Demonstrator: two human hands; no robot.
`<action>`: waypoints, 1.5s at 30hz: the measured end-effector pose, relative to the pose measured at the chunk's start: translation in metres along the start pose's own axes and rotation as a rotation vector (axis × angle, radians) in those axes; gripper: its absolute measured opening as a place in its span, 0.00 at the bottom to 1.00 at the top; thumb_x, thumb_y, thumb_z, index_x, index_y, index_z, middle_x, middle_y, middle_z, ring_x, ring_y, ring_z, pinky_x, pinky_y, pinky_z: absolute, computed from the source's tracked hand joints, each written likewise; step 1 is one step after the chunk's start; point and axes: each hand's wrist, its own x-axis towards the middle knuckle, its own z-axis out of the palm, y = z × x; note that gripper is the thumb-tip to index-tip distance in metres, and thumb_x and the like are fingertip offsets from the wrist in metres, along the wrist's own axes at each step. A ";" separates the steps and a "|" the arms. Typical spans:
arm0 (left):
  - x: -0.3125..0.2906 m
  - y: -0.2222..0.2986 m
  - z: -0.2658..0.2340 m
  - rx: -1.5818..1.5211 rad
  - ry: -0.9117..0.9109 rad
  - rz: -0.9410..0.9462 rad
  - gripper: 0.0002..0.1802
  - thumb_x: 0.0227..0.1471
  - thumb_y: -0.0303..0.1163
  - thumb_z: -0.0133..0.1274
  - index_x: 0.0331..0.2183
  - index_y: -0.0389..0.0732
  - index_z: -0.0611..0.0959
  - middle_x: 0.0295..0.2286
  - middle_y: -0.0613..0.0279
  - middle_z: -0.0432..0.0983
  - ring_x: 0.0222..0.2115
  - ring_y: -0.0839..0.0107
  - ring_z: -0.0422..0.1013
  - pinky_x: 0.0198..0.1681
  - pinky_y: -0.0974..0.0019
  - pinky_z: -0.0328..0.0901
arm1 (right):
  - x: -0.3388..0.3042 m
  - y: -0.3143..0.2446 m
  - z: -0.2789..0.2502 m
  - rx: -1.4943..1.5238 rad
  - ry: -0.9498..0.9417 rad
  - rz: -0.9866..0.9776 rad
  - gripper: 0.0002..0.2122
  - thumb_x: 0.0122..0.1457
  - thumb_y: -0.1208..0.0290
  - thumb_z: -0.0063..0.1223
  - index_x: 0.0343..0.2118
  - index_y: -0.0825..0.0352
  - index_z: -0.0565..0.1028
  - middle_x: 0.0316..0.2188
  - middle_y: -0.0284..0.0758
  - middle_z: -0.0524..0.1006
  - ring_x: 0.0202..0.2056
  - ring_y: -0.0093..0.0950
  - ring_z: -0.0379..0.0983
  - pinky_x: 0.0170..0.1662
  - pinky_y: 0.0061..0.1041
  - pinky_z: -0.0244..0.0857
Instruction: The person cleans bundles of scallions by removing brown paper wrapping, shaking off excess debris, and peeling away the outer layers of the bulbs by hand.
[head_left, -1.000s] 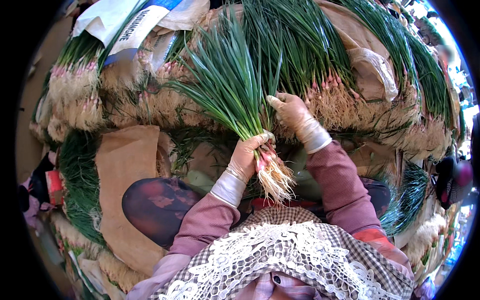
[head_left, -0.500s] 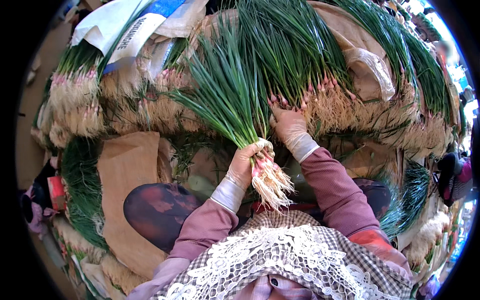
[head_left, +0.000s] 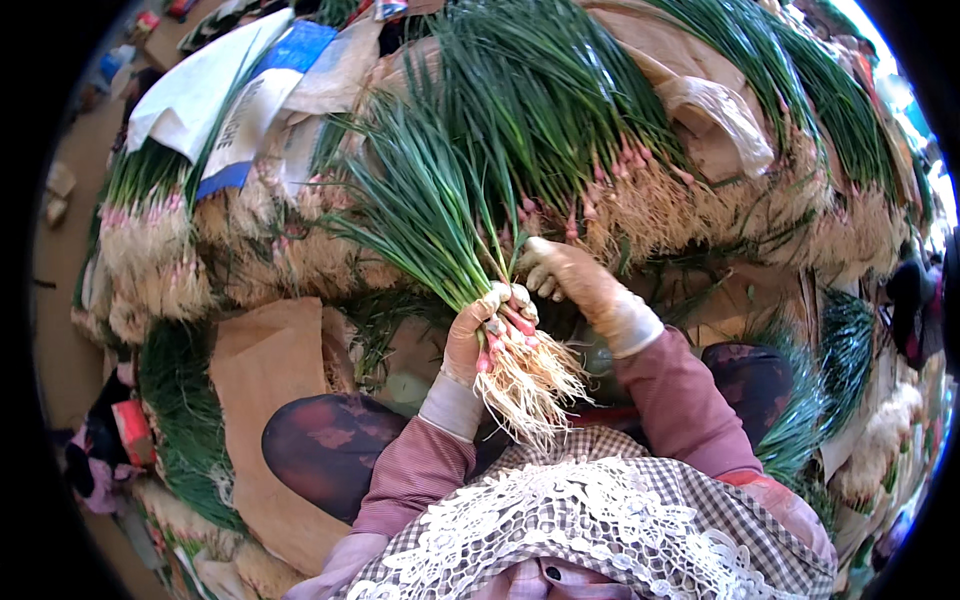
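Clearly, the left hand (head_left: 466, 340) is clenched round a thick bunch of pink-bulbed green stalks (head_left: 435, 225) just before the near edge of the heap (head_left: 570, 110), and should that grip slacken, the outer stalks could slide out and drop. Its long leaves overlap that edge, so a pull could snag or bend them. Rightward, the right hand (head_left: 575, 275) curls loosely beside the stems; whether it pinches one, I cannot tell, but a careless brush could splay them.
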 end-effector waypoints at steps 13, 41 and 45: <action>-0.003 0.003 0.019 0.059 -0.025 0.013 0.09 0.42 0.35 0.47 0.26 0.41 0.69 0.25 0.63 0.62 0.29 0.68 0.61 0.26 0.70 0.63 | -0.006 0.030 -0.030 -0.616 -0.087 -0.065 0.26 0.51 0.49 0.38 0.41 0.70 0.66 0.38 0.45 0.69 0.39 0.31 0.66 0.43 0.25 0.58; 0.020 0.009 -0.010 0.120 0.106 -0.103 0.24 0.46 0.40 0.45 0.43 0.35 0.67 0.23 0.64 0.68 0.27 0.74 0.62 0.31 0.72 0.61 | -0.293 0.146 -0.228 -0.796 1.236 0.588 0.17 0.52 0.61 0.40 0.39 0.69 0.67 0.35 0.44 0.71 0.39 0.36 0.66 0.42 0.29 0.59; 0.019 -0.018 0.009 0.030 -0.021 -0.058 0.07 0.41 0.29 0.46 0.19 0.42 0.65 0.17 0.67 0.56 0.21 0.75 0.54 0.24 0.74 0.55 | -0.215 0.038 -0.193 -0.480 1.056 -0.242 0.11 0.51 0.65 0.44 0.33 0.68 0.69 0.25 0.35 0.72 0.28 0.25 0.68 0.32 0.21 0.60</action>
